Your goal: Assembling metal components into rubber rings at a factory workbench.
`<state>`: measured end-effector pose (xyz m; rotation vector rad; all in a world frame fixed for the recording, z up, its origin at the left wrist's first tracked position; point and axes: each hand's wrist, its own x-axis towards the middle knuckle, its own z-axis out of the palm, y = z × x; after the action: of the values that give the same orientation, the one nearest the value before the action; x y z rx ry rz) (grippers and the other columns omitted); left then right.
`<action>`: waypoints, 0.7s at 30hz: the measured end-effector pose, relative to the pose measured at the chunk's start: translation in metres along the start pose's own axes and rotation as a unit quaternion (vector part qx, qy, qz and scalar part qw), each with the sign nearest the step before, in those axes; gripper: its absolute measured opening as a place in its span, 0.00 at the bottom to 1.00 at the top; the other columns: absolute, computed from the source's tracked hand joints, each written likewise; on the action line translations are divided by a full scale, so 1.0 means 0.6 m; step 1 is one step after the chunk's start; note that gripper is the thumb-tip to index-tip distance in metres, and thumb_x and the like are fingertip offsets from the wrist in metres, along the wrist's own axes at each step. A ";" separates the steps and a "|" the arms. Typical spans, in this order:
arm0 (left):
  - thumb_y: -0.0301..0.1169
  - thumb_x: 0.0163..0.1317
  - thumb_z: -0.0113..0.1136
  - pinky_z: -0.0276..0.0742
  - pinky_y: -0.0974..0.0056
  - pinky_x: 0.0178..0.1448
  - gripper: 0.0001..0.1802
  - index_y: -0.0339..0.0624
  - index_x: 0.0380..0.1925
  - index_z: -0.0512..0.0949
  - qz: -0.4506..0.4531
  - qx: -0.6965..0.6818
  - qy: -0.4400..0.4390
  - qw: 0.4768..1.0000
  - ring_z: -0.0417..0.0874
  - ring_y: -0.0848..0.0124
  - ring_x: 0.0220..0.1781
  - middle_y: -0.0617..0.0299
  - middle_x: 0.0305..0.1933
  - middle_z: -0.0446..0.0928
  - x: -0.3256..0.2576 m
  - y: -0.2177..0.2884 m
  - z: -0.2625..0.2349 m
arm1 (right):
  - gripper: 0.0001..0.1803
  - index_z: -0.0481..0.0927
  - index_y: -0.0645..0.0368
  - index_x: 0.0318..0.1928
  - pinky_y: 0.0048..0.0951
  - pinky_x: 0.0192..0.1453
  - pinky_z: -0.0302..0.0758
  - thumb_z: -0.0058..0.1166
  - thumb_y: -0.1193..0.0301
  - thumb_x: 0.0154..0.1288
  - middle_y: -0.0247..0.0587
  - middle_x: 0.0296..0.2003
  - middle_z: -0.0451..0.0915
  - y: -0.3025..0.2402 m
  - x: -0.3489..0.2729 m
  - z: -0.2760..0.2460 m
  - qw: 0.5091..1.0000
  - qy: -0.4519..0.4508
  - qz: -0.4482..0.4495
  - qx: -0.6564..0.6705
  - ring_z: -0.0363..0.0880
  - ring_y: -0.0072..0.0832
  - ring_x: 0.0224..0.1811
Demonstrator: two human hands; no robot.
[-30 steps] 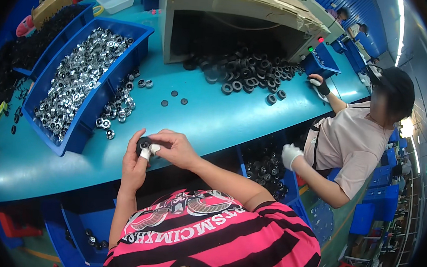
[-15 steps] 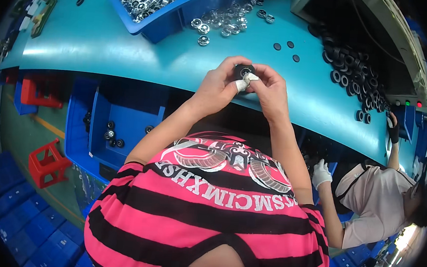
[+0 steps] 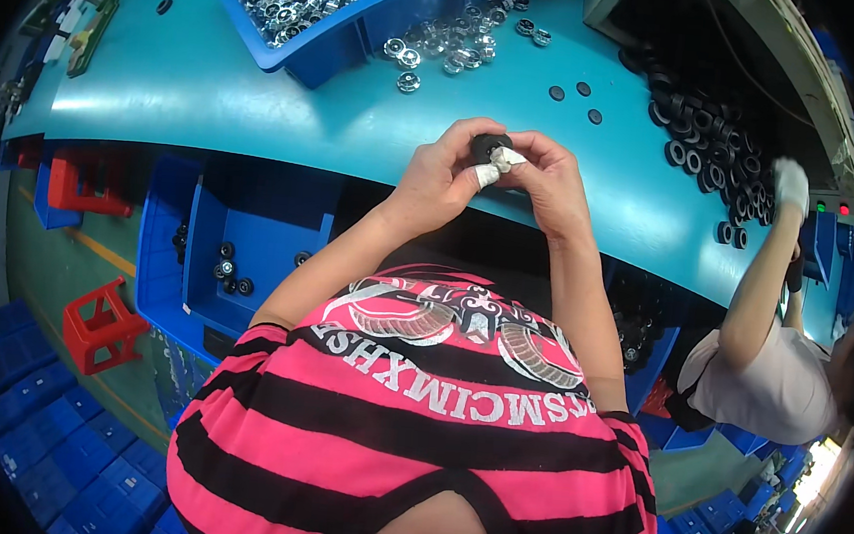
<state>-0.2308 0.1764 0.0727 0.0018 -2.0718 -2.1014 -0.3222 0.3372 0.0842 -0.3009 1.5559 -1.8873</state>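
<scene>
Between both my hands, just over the front edge of the teal table (image 3: pixel 288 116), is a small black wheel (image 3: pixel 490 147). My left hand (image 3: pixel 437 179) grips it from the left, fingers curled round its far side and the white-wrapped thumb against its near face. From the right, my right hand (image 3: pixel 551 183) holds the same wheel, its thumb side, also wrapped in white, meeting the left thumb. The thumbs cover part of the wheel's face. Beyond my hands, several shiny clear-and-chrome wheel hubs (image 3: pixel 408 83) lie on the table.
A blue bin (image 3: pixel 338 64) full of hubs stands at the back. Right of it lie small black discs (image 3: pixel 583 89) and a heap of black tyres (image 3: pixel 707 149) beside a machine (image 3: pixel 812 87). A co-worker's gloved hand (image 3: pixel 790 185) reaches there. Below left is a blue drawer (image 3: pixel 268 244) with wheels.
The wheel has tipped in my fingers, so less of its face shows; both hands keep hold. At right, the co-worker's white-gloved hand has moved up from below the table edge to the tyre heap.
</scene>
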 end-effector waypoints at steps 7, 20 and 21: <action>0.21 0.68 0.57 0.75 0.70 0.46 0.25 0.41 0.64 0.67 -0.069 -0.053 -0.037 0.996 0.82 0.76 0.47 0.61 0.46 0.82 0.004 0.020 -0.013 | 0.15 0.83 0.66 0.52 0.23 0.45 0.82 0.60 0.72 0.68 0.40 0.41 0.86 -0.003 0.004 -0.015 0.998 -0.051 0.027 0.004 0.84 0.23 0.41; 0.32 0.78 0.46 0.74 0.72 0.38 0.14 0.43 0.57 0.76 -0.070 -0.047 -0.011 0.996 0.75 0.81 0.35 0.67 0.39 0.79 0.005 0.018 -0.007 | 0.13 0.83 0.63 0.50 0.23 0.45 0.78 0.60 0.74 0.65 0.35 0.42 0.85 -0.012 -0.001 -0.004 0.997 -0.040 0.032 -0.064 0.82 0.21 0.42; 0.31 0.78 0.46 0.74 0.73 0.39 0.14 0.43 0.57 0.76 -0.066 -0.050 -0.008 0.997 0.75 0.81 0.35 0.67 0.39 0.79 0.003 0.018 -0.005 | 0.13 0.83 0.63 0.49 0.23 0.45 0.78 0.60 0.74 0.65 0.35 0.41 0.85 -0.012 -0.001 -0.002 0.997 -0.038 0.031 -0.064 0.82 0.21 0.42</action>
<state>-0.2309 0.1730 0.0834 0.1105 -2.0240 -2.2866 -0.3251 0.3391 0.0904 -0.3718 1.6201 -1.7127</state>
